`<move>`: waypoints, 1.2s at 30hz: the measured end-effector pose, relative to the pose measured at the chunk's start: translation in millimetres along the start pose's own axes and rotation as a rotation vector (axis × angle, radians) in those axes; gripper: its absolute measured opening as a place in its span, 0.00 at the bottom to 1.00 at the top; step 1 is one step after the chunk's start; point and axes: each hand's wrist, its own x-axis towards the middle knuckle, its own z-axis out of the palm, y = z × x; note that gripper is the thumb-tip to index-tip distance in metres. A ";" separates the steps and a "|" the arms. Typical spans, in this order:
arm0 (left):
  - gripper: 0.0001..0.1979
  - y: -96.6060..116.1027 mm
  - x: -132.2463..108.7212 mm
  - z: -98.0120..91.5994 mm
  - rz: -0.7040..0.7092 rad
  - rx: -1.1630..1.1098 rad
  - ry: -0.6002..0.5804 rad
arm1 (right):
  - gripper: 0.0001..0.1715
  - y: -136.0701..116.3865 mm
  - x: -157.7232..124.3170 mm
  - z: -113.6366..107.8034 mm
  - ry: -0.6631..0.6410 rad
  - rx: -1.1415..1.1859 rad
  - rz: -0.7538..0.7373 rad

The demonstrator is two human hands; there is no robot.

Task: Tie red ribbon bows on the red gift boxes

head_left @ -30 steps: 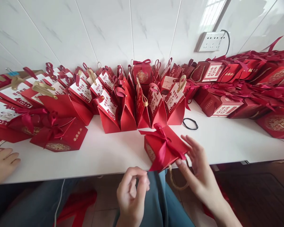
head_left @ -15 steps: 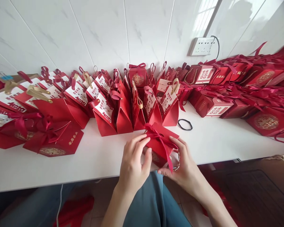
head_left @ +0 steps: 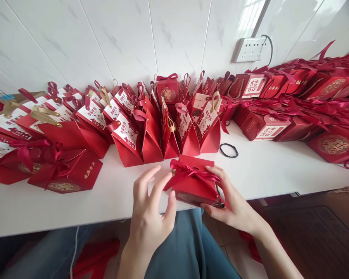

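Observation:
A small red gift box [head_left: 189, 189] stands near the table's front edge, a gold emblem on its front and a dark red ribbon [head_left: 194, 173] tied in a bow across its top. My right hand [head_left: 234, 205] grips its right end, thumb low at the front and fingers along the back corner. A twisted cord handle shows partly beside that palm. To the left of the box, my left hand [head_left: 152, 209] is raised with fingers spread, holding nothing. Right behind the box are upright red gift bags [head_left: 186, 133] with white printed fronts.
Finished-looking red boxes with bows [head_left: 65, 174] sit at the left. More boxes [head_left: 266, 126] are stacked along the right. A black elastic loop [head_left: 229, 150] lies on the white table [head_left: 116, 197]. A power strip [head_left: 247, 50] is on the tiled wall, and a cardboard box [head_left: 314, 221] stands below the table at right.
My left hand has let go of the box and moved left, its fingers spreading. The box has turned slightly, and its bow now lies more visibly across the top. My right hand stays on it.

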 end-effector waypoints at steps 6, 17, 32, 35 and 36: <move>0.11 -0.7 -2.6 -8.9 -0.005 -0.027 -0.103 | 0.45 3.6 0.1 -2.5 -0.024 0.049 -0.003; 0.14 44.2 5.7 -11.4 -0.817 -0.471 -0.172 | 0.49 9.3 -0.8 -2.3 -0.041 0.025 -0.013; 0.19 38.4 -19.9 -22.7 -1.075 -0.577 -0.479 | 0.49 11.5 -10.0 -4.1 -0.009 -0.059 -0.090; 0.19 30.4 -21.8 -26.8 -1.045 -0.554 -0.465 | 0.49 5.8 -12.5 -6.2 0.037 -0.063 -0.167; 0.20 26.6 -21.2 -28.3 -1.040 -0.533 -0.463 | 0.50 3.2 -12.8 -7.5 0.051 -0.065 -0.198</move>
